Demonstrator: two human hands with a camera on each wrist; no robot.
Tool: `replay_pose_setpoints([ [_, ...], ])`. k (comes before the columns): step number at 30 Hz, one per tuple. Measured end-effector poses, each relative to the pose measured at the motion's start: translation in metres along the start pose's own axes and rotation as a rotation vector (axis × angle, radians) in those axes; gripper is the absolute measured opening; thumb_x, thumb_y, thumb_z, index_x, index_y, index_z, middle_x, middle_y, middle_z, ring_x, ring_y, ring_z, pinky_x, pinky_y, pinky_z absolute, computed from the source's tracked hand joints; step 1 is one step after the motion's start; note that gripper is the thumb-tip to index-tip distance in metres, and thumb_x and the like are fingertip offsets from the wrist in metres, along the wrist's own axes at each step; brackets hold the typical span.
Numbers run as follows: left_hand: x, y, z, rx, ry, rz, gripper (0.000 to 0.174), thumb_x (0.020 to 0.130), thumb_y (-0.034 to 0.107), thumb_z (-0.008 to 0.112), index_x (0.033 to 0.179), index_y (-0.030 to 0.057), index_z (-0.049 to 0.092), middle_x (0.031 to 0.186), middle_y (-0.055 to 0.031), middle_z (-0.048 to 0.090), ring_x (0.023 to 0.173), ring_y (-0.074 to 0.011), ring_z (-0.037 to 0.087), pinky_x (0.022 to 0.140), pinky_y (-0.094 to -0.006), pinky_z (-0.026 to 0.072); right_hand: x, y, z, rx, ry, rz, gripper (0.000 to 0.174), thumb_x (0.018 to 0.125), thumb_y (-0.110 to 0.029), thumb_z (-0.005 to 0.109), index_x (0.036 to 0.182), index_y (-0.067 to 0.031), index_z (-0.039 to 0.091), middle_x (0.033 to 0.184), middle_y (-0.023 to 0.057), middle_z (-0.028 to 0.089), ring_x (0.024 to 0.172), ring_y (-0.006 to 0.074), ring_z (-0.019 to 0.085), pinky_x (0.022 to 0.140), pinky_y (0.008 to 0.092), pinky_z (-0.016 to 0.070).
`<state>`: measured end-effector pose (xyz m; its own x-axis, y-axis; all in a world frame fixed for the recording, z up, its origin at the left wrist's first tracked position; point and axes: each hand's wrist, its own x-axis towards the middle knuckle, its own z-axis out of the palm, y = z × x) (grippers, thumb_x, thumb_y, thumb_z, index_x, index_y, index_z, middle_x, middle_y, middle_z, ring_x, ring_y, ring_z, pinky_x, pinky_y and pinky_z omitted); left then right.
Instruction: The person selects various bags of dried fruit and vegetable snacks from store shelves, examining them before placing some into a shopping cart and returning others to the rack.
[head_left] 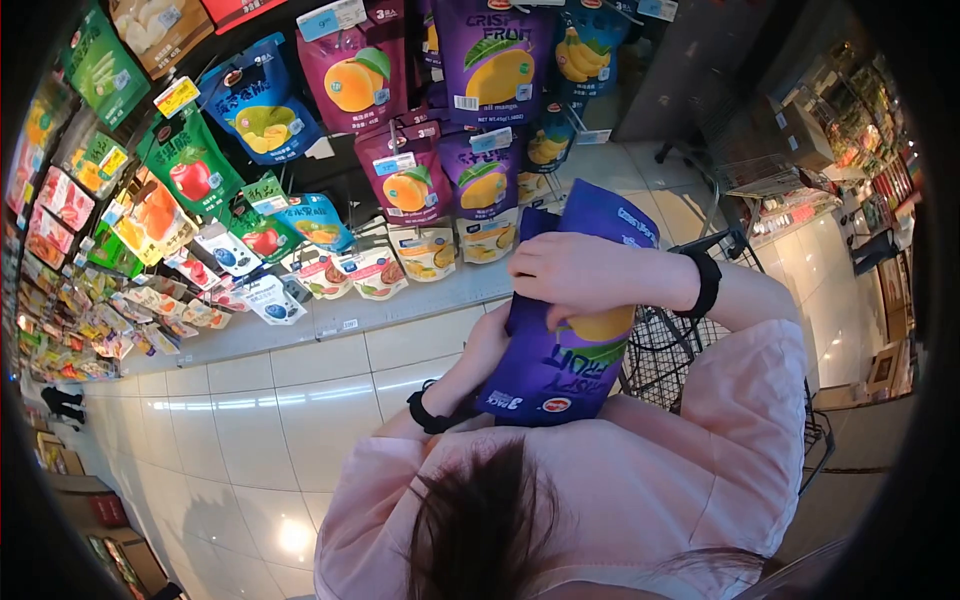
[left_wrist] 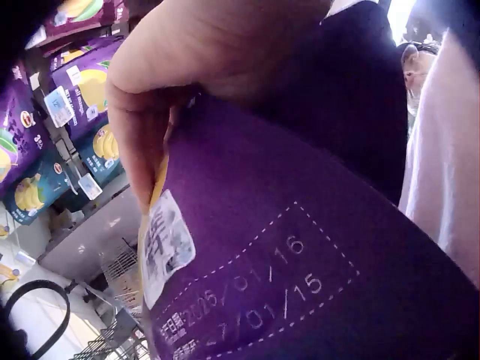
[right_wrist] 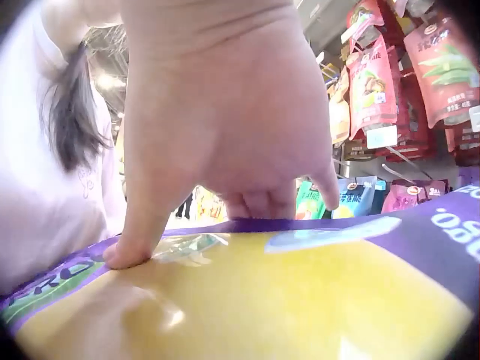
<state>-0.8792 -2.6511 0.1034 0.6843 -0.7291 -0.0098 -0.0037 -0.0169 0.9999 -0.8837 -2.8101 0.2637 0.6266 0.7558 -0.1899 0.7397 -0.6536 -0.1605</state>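
Note:
Both hands hold a purple bag of fruit crisps (head_left: pixel 560 375), with a yellow mango picture and lettering that appears upside down in the head view. My left hand (head_left: pixel 485 350) grips its left edge, some fingers hidden by the bag. In the left wrist view, the left hand (left_wrist: pixel 217 56) curls over the edge beside a printed date panel (left_wrist: pixel 255 281) and a white label (left_wrist: pixel 169 247). Across the far part of the bag lies my right hand (head_left: pixel 585 272). From the right wrist view, the right hand's thumb (right_wrist: pixel 135 244) presses the mango side while its other fingers reach behind the edge.
A rack of hanging snack bags (head_left: pixel 375 75) stands ahead and to the left, price tags on its hooks. Beside the right arm is a black wire cart (head_left: pixel 650 365). Pale tiles (head_left: pixel 250 420) cover the floor. Another person's dark-clothed legs (head_left: pixel 65 402) show far left.

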Motion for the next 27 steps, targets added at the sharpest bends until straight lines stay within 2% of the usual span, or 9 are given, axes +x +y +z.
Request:
replay_pose_setpoints([
  [4,-0.004,-0.016,-0.011,0.182,0.029,0.002,0.034,0.076,0.020,0.060,0.103,0.0008,0.052,0.082,-0.0167,0.061,0.078,-0.0244,0.061,0.070,-0.0303,0.0454,-0.006,0.009,0.013,0.057,0.167,-0.130,0.015,0.070,-0.014,0.058,0.080,-0.0034,0.053,0.102,0.0100,0.050,0.101,0.0258,0.047,0.076,0.0341,0.0437],
  [5,-0.005,-0.027,-0.014,0.176,0.067,0.042,0.033,0.077,0.019,0.059,0.104,0.0001,0.052,0.083,-0.0157,0.061,0.077,-0.0219,0.060,0.070,-0.0297,0.0455,-0.008,0.009,0.017,0.094,0.306,-0.150,0.015,0.069,-0.013,0.058,0.080,-0.0053,0.052,0.093,0.0089,0.051,0.089,0.0269,0.052,0.067,0.0342,0.0446],
  [8,-0.010,-0.007,-0.030,0.081,0.104,-0.060,0.030,0.078,0.016,0.059,0.102,-0.0009,0.052,0.084,-0.0136,0.062,0.076,-0.0185,0.060,0.069,-0.0289,0.0455,-0.028,0.016,0.011,0.197,0.193,0.181,0.016,0.072,-0.013,0.057,0.085,-0.0053,0.052,0.088,0.0099,0.053,0.079,0.0286,0.054,0.061,0.0347,0.0448],
  [9,-0.013,-0.013,-0.036,0.048,0.172,0.011,0.027,0.078,0.013,0.058,0.100,-0.0025,0.053,0.085,-0.0122,0.062,0.076,-0.0160,0.059,0.069,-0.0278,0.0454,-0.037,0.024,0.014,0.251,0.337,0.230,0.019,0.074,-0.013,0.056,0.091,-0.0053,0.051,0.081,0.0110,0.054,0.073,0.0307,0.053,0.058,0.0352,0.0441],
  [12,-0.019,-0.033,-0.054,-0.037,0.254,-0.132,0.025,0.078,0.012,0.058,0.097,-0.0034,0.054,0.084,-0.0120,0.062,0.075,-0.0157,0.058,0.069,-0.0275,0.0451,-0.063,0.054,0.032,0.266,0.459,0.517,0.022,0.078,-0.011,0.055,0.097,-0.0043,0.048,0.073,0.0092,0.056,0.067,0.0249,0.056,0.057,0.0308,0.0432],
  [15,-0.022,-0.057,-0.074,-0.192,0.414,-0.160,0.026,0.076,0.012,0.058,0.097,-0.0035,0.055,0.085,-0.0099,0.061,0.075,-0.0147,0.057,0.068,-0.0276,0.0449,-0.080,0.087,0.069,0.736,0.797,0.698,0.016,0.081,-0.008,0.052,0.096,-0.0038,0.048,0.070,0.0043,0.056,0.063,0.0124,0.055,0.056,0.0241,0.0410],
  [18,-0.021,-0.047,-0.096,-0.354,0.537,-0.195,0.028,0.077,0.009,0.057,0.102,-0.0035,0.052,0.092,-0.0081,0.059,0.079,-0.0139,0.055,0.070,-0.0259,0.0444,-0.086,0.112,0.091,0.915,1.005,0.801,0.016,0.083,-0.005,0.050,0.099,-0.0037,0.047,0.071,0.0010,0.055,0.065,0.0045,0.050,0.058,0.0192,0.0392],
  [23,-0.009,-0.047,-0.122,-0.232,0.718,-0.090,0.025,0.077,0.007,0.057,0.099,-0.0031,0.054,0.089,-0.0071,0.059,0.077,-0.0135,0.055,0.068,-0.0261,0.0441,-0.065,0.163,0.088,0.948,1.476,0.734,0.017,0.084,-0.004,0.049,0.101,-0.0042,0.046,0.077,0.0038,0.058,0.070,0.0074,0.054,0.062,0.0197,0.0435],
  [27,-0.008,-0.045,-0.133,-0.173,0.845,-0.095,0.022,0.076,0.005,0.058,0.097,-0.0023,0.055,0.086,-0.0066,0.059,0.076,-0.0122,0.054,0.069,-0.0254,0.0432,-0.047,0.210,0.068,1.189,1.612,0.562,0.017,0.085,-0.005,0.048,0.101,-0.0041,0.044,0.082,0.0067,0.060,0.071,0.0094,0.056,0.062,0.0210,0.0455],
])
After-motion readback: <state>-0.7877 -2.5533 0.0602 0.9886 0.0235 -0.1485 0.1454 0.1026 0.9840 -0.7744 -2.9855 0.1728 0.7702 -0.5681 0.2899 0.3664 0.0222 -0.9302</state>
